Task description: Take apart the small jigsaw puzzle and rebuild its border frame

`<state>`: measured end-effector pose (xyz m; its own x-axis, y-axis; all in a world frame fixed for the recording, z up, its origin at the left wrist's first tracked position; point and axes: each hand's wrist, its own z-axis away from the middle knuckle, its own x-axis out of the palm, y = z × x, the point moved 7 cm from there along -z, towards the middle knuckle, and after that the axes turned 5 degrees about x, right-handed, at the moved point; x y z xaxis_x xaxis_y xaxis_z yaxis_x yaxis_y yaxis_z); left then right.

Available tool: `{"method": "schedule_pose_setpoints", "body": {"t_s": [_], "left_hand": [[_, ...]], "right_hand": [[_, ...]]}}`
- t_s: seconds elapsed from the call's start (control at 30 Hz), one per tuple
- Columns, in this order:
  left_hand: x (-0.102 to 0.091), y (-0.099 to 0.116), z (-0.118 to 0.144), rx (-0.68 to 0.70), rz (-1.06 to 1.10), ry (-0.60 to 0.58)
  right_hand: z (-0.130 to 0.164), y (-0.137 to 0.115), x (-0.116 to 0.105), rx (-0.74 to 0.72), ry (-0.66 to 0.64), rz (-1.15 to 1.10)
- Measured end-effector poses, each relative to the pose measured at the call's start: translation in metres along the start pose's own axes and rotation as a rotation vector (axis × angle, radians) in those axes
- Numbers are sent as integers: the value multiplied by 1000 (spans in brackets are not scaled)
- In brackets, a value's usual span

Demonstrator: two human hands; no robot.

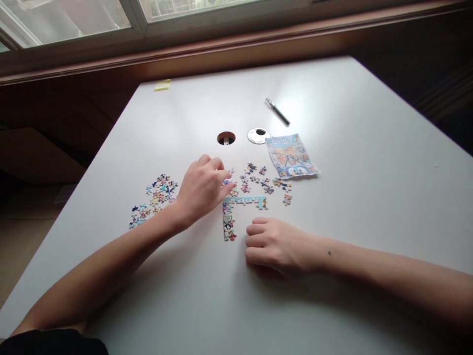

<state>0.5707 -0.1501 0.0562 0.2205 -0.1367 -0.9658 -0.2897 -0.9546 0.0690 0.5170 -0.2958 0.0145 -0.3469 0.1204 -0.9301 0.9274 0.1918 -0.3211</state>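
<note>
My left hand (205, 185) is over the loose pieces at the table's middle, its fingers curled. A small bluish puzzle piece (225, 182) shows between its thumb and forefinger, partly hidden by the hand. Just below lies a joined corner of the jigsaw puzzle (228, 219), an L shape with a light-blue top strip and a left column. My right hand (277, 245) rests palm down to the right of that column, closed in a loose fist; its fingertips and thumb are tucked out of sight. Several loose puzzle pieces (265, 185) lie between the left hand and the picture sheet.
Another group of puzzle pieces (161, 190) lies left of my left hand, partly behind the forearm. The picture sheet (293, 155) is at right of centre. Beyond are a cable hole (226, 138), its round cover (256, 135), a pen (277, 111) and a yellow sticky note (162, 85).
</note>
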Motion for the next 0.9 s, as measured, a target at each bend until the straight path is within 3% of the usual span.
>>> {"method": "schedule_pose_setpoints", "body": {"t_s": [0.17,0.37,0.5,0.63,0.7,0.83,0.9], "left_hand": [[14,2,-17,-29,-24,-112],[13,-2,-24,-76,222,-226],[3,-18,-8,-116,489,-271],[2,-28,20,-88,527,-335],[0,-29,31,-63,515,-284],[-13,-39,50,-118,456,-65],[-15,-43,61,-144,425,-36]], "right_hand": [[1,0,2,-7,-6,11],[0,0,1,-3,2,36],[0,0,-1,-4,24,38],[1,0,1,-9,17,19],[2,1,2,-4,13,6],[1,1,1,8,13,-14],[1,0,0,9,13,-24]]}}
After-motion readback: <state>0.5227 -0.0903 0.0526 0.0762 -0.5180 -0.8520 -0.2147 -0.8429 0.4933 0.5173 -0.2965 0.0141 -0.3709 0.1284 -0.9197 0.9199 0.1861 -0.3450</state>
